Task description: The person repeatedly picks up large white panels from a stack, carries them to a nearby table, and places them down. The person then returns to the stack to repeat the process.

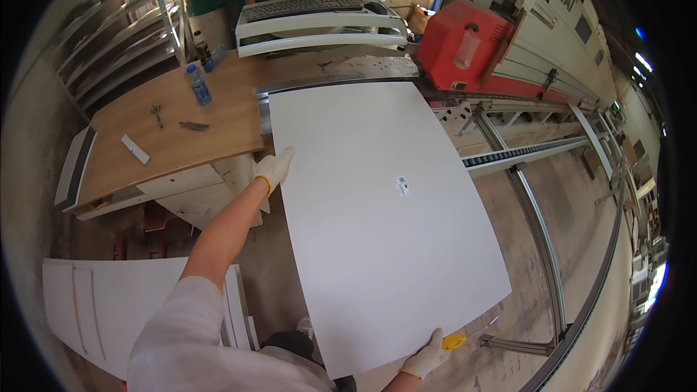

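A large white panel (377, 247) with a small printed label (402, 186) on it stretches out in front of me. My left hand (274, 168), in a white glove with a yellow cuff, is closed on the panel's left edge. Near the close right corner, my gloved right hand (428, 356) grips the panel's near edge, its fingers partly hidden. Beside those fingers shows a yellow object (454, 341); whether it is held or lies beyond the hand I cannot tell. The panel's far end reaches the machine's metal edge.
At left stands a wooden table (225, 127) with a blue-capped bottle (197, 86), a wrench-like tool (157, 116) and a white strip (135, 149). A keyboard (301, 7) sits on a shelf ahead. A red-and-grey machine (465, 43) and a roller rail (530, 152) flank the right. More white panels (131, 297) lie lower left.
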Demonstrator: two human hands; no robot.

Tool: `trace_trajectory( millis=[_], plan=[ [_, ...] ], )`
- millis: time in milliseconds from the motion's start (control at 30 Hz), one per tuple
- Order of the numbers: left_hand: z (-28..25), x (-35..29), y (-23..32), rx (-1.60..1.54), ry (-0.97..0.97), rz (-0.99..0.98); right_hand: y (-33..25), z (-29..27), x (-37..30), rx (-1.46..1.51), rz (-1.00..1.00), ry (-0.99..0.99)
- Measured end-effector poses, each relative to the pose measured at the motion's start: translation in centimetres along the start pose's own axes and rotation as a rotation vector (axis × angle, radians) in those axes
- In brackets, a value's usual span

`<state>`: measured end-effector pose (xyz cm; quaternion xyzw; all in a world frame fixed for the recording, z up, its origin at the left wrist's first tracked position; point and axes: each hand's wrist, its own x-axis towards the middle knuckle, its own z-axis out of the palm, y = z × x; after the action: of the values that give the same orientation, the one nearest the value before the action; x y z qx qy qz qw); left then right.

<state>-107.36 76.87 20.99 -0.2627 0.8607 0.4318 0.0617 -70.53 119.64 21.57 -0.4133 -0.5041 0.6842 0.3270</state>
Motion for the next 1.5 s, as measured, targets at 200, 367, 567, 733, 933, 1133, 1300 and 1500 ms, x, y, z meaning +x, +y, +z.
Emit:
trace_trajectory(
  millis=[200,367,567,733,933,1133,1300,1500],
  plan=[
    [2.2,1.2,1.7,-0.045,0.100,0.002,0.2,3.1,2.0,-0.082,-0.015,0.085],
    [4.3,3.3,3.7,0.012,0.070,0.037,-1.7,4.8,5.2,-0.037,-0.009,0.161],
    [10.3,4.7,8.7,0.099,0.125,0.076,-2.8,5.2,14.0,-0.035,0.003,0.156],
    [16.4,5.4,12.7,0.106,0.079,0.250,-3.2,3.0,22.8,-0.075,-0.146,0.119],
    [22.4,6.1,17.9,-0.068,0.180,0.207,-5.0,3.7,29.3,-0.001,-0.135,0.189],
    [28.0,7.8,22.3,-0.005,0.084,0.408,-4.3,2.8,38.3,-0.103,-0.214,0.191],
    [28.0,-0.9,26.8,0.799,-0.037,0.818,-1.1,-0.7,50.5,-0.670,-0.489,0.262],
    [20.1,-23.1,9.5,0.200,0.120,1.076,-1.3,-2.3,57.5,-0.612,-0.316,0.079]
  ],
)
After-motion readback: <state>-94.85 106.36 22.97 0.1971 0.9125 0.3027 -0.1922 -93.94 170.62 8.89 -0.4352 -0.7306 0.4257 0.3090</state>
